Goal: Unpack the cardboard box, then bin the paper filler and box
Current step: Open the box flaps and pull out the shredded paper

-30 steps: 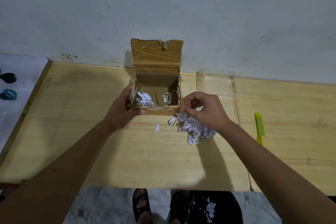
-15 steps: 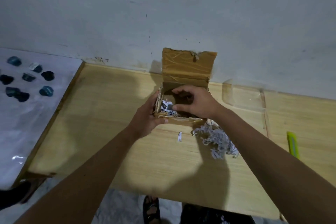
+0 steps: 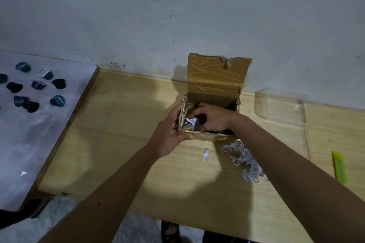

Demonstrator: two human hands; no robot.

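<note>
A small brown cardboard box stands open on the wooden table, its taped lid upright against the wall. My left hand grips the box's front left corner. My right hand is inside the box, fingers curled around shredded white paper filler and something dark under it. What else lies in the box is hidden by the hand. A pile of shredded paper lies on the table in front of the box, right of a single loose strip.
Several dark blue capsules lie on a white sheet at the left. A clear plastic tray sits right of the box and a yellow-green utility knife lies at the far right. Sandalled feet show below the table edge.
My right hand left the paper pile on the table and went into the box, where its fingers closed on filler. The view swung left, bringing the capsules into sight.
</note>
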